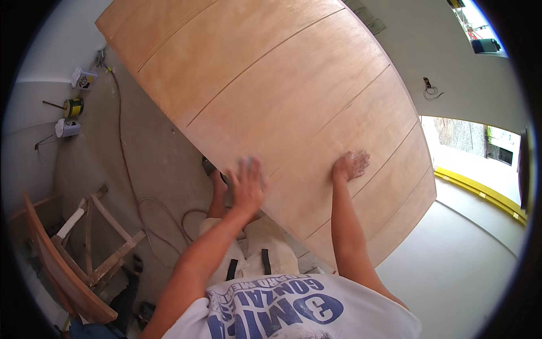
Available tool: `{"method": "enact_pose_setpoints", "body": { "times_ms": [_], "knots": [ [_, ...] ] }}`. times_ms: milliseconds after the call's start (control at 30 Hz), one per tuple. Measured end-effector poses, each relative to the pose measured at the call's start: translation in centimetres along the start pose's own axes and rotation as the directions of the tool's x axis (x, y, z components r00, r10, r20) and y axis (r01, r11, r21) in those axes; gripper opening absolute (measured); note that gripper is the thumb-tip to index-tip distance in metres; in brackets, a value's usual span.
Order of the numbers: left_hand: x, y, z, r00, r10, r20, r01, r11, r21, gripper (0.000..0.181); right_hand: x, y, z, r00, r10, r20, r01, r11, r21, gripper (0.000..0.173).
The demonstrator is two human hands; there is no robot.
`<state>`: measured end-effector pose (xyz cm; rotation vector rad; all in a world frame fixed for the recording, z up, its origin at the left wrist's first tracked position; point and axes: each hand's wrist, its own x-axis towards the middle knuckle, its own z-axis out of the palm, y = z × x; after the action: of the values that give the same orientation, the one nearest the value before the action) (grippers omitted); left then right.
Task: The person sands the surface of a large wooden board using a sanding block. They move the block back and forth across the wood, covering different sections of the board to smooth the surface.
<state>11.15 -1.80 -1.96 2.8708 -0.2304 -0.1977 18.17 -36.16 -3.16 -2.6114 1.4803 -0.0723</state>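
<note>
A large wooden door-like panel (271, 106) with dark grooves across its face lies tilted before me. My right hand (352, 165) rests on its face with the fingers spread, between two grooves. Over the panel's near left edge is my left hand (247, 180), fingers extended and slightly blurred. I see nothing held in it, and whether it touches the panel cannot be told. Both palms are hidden.
A spray gun (101, 58) with a hose (120, 123) lies on the floor (159, 169), near paint cans (73, 107). A wooden trestle (112, 258) and curved wooden piece (63, 271) stand lower left, beside another person's dark-clothed leg (125, 296). A yellow frame (478, 193) borders the right opening.
</note>
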Motion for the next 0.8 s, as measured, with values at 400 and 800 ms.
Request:
{"method": "enact_pose_setpoints", "body": {
  "times_ms": [400,800],
  "knots": [
    [4.1,1.5,-0.1,0.992,-0.118,-0.043,0.117,0.993,-0.008,0.071,9.5,-0.6,-1.4,0.996,-0.087,0.034,0.088,0.995,-0.042,0.062],
    [0.2,3.4,0.2,0.988,0.012,0.153,-0.01,1.0,-0.011,0.065,9.4,-1.1,-1.6,0.998,-0.069,0.014,0.069,0.997,-0.039,0.061]
  ]
}}
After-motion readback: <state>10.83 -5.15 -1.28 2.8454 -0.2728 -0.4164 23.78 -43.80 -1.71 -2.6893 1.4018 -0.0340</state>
